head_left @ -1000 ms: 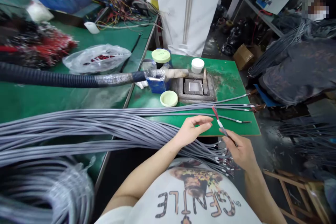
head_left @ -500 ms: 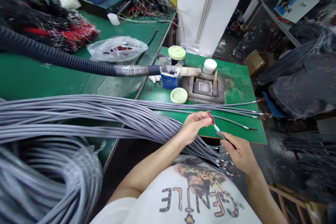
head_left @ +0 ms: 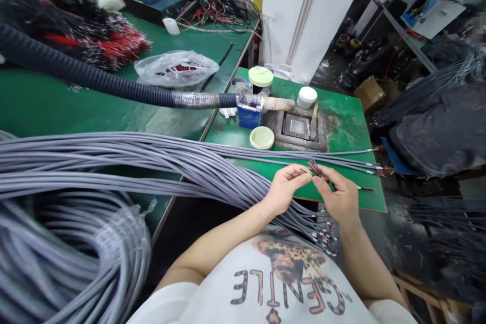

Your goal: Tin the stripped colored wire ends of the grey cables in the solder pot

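Note:
My left hand pinches a thin wire tip between thumb and fingers. Right beside it, my right hand is closed on the fanned coloured wires at a cable's stripped end, and its fingers nearly touch the left ones. The cable's grey jacket is hidden by the hands. Behind them several grey cables cross the green board, with bare ends at its right edge. More cables hang in front of my body, their ends stripped and marked with white bands.
A square pot is set in the board, beside a hose nozzle, a blue box, a pale lid and a white tub. Coiled grey cable lies at left. A person in dark clothes is at right.
My right hand has moved up and left, from the grey jacket to the coloured wires. My left hand has shifted slightly right, now pinching a thin wire tip. The camera view has shifted slightly.

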{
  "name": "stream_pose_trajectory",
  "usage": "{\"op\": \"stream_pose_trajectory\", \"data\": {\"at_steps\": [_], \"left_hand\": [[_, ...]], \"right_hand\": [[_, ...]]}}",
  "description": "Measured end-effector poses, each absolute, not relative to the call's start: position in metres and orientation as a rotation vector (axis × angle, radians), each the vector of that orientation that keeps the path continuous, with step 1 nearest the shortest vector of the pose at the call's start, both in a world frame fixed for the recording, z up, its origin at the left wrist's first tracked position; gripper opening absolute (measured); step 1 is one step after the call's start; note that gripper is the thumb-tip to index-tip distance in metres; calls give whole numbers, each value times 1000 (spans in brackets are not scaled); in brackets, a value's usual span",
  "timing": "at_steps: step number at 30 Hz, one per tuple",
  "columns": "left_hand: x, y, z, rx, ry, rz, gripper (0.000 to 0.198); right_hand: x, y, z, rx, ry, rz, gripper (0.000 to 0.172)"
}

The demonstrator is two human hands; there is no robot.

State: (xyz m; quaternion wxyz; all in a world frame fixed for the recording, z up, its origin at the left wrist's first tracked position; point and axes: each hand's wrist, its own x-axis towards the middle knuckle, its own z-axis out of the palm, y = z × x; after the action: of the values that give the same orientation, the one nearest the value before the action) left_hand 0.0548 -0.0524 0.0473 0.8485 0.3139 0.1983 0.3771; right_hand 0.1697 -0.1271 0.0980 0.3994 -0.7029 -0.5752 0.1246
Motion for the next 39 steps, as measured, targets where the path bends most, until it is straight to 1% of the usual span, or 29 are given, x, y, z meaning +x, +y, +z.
{"op": "stream_pose_trajectory", "data": {"at_steps": [3, 7, 14, 17, 21, 25, 27, 30, 39], "left_hand": [[51, -48, 45, 636, 431, 849, 18], [46, -41, 48, 658, 434, 895, 15], [42, -33, 55, 684, 426, 905, 21], [42, -32, 57, 695, 442, 911, 23], [42, -35, 56, 703, 460, 945, 22], [43, -39, 53, 718, 478, 970, 18], [42, -40, 50, 714, 496, 988, 17], [39, -39, 46, 686, 527, 1007, 15], [25, -21, 33, 446, 570, 1034, 17]], "right_hand": [[170, -118, 95, -1720, -1482, 365, 27], [171, -108, 97, -1677, -1517, 554, 34], [172, -102, 101, -1626, -1509, 692, 36], [171, -102, 100, -1619, -1500, 692, 36], [171, -101, 95, -1606, -1440, 671, 31], [171, -98, 94, -1651, -1408, 542, 19], [170, -94, 96, -1655, -1465, 488, 16], [170, -81, 101, -1641, -1588, 451, 15], [151, -29, 102, -1563, -1737, 543, 16]]}}
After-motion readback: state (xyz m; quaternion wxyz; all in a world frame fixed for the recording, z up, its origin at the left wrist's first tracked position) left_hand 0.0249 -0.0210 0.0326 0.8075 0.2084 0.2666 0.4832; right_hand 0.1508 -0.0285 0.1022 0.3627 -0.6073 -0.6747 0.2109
